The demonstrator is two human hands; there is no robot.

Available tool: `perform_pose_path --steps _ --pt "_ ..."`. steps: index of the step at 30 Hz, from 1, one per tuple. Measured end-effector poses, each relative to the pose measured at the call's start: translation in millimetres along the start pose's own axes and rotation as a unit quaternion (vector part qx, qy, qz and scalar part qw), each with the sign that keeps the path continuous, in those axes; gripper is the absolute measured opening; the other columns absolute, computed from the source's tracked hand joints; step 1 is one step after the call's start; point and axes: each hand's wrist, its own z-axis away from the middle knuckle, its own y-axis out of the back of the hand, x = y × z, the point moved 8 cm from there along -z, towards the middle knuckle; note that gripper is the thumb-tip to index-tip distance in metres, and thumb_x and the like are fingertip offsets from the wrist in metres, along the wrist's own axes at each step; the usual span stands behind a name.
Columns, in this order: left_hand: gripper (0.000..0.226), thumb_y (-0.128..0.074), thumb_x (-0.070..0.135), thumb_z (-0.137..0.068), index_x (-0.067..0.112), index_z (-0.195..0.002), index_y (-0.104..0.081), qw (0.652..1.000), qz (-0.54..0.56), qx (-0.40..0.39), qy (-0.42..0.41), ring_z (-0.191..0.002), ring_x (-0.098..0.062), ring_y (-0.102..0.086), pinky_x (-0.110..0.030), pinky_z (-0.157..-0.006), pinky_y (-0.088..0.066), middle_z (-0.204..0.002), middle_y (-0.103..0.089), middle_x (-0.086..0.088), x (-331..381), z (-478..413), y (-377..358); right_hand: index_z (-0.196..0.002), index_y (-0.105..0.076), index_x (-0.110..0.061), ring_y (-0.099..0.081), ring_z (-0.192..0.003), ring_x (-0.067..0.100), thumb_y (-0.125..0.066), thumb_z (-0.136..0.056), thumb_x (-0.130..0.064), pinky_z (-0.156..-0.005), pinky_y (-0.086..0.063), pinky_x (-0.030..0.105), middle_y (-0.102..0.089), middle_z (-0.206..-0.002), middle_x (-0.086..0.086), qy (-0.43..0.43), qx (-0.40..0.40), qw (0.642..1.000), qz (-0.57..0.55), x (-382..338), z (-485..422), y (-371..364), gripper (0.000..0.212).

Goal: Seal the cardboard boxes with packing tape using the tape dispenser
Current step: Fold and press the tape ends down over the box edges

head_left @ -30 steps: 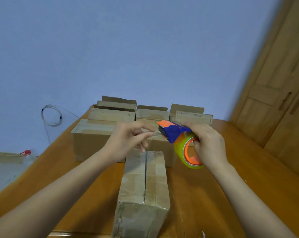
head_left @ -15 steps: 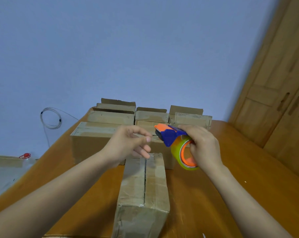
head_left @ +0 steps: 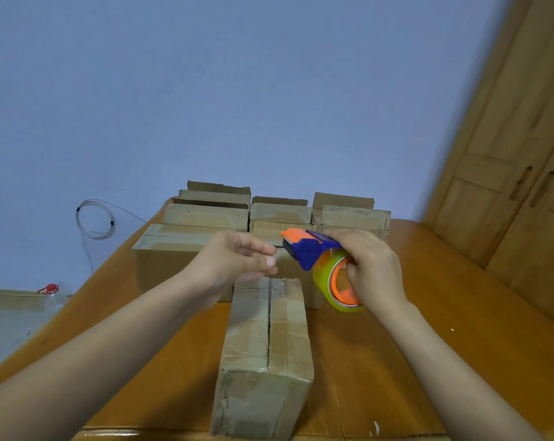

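- The right hand point(head_left: 374, 268) grips the tape dispenser point(head_left: 307, 249), fingers curled round its roll point(head_left: 323, 281), in the air above the far end of the nearest box point(head_left: 266, 345)
- The left hand point(head_left: 234, 262) pinches thumb and forefinger at the dispenser's mouth, seemingly on the tape end point(head_left: 280, 252), which is clear and barely shows
- That box lies closed by the desk's point(head_left: 428, 297) near edge, its seam untaped; more boxes point(head_left: 205, 214) crowd the far edge
- The tape is probably thin, limp and sticky: hold only its tip and keep it taut; the dispenser looks light and stiff
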Motion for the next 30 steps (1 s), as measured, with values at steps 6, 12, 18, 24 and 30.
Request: perform_pose_path --steps 6,12,18,24,30 --pt "0.025 -0.077 0.003 -0.073 0.012 -0.096 -0.072 0.999 -0.041 -0.010 -0.033 -0.086 -0.013 -0.072 -0.013 -0.071 -0.053 -0.089 -0.076 -0.004 7.2 5.1 -1.1 -0.106 -0.069 -0.005 -0.068 -0.090 0.031 -0.076 -0.068 0.001 -0.078 -0.045 0.031 -0.072 -0.095 0.010 0.002 0.009 1.000 0.002 0.0 1.3 2.2 0.039" --pt "0.038 -0.072 -0.002 -0.077 0.015 -0.110 -0.066 0.997 -0.028 -0.065 -0.026 -0.095 -0.010 -0.070 -0.012 -0.079 -0.051 -0.096 -0.075 -0.004 7.6 8.8 -4.3 -0.107 -0.069 -0.006 -0.068 -0.092 0.030 -0.063 -0.072 -0.012 -0.075 -0.051 0.036 -0.072 -0.097 0.010 -0.001 0.029 1.000 0.003 3.4 0.7 5.9 0.036" --pt "0.020 -0.068 0.012 -0.081 0.005 -0.099 -0.068 0.995 0.093 -0.009 -0.031 -0.091 -0.022 -0.072 -0.030 -0.086 -0.057 -0.095 -0.073 -0.011 5.9 8.4 -7.7 -0.109 -0.068 -0.005 -0.067 -0.095 0.031 -0.061 -0.075 -0.014 -0.077 -0.050 0.036 -0.071 -0.100 0.011 -0.002 0.039 0.999 -0.005 3.7 1.9 6.1 0.036" --pt "0.016 -0.058 0.019 -0.096 0.007 -0.106 -0.061 0.989 0.117 0.086 0.005 -0.078 -0.027 -0.073 -0.032 -0.073 -0.060 -0.085 -0.074 -0.015 -8.0 1.9 0.0 -0.109 -0.068 -0.005 -0.066 -0.097 0.032 -0.059 -0.073 -0.005 -0.078 -0.053 0.041 -0.071 -0.103 0.010 0.012 0.061 0.998 -0.003 2.5 3.3 10.1 0.037" --pt "0.021 -0.055 0.024 -0.097 0.010 -0.113 -0.057 0.995 0.050 0.086 0.021 -0.075 -0.027 -0.073 -0.030 -0.068 -0.060 -0.082 -0.074 -0.015 -13.1 3.7 -0.5 -0.109 -0.068 -0.004 -0.065 -0.099 0.032 -0.058 -0.070 0.003 -0.079 -0.052 0.042 -0.070 -0.104 0.011 0.024 0.077 0.997 0.009 5.7 5.2 13.1 0.041"
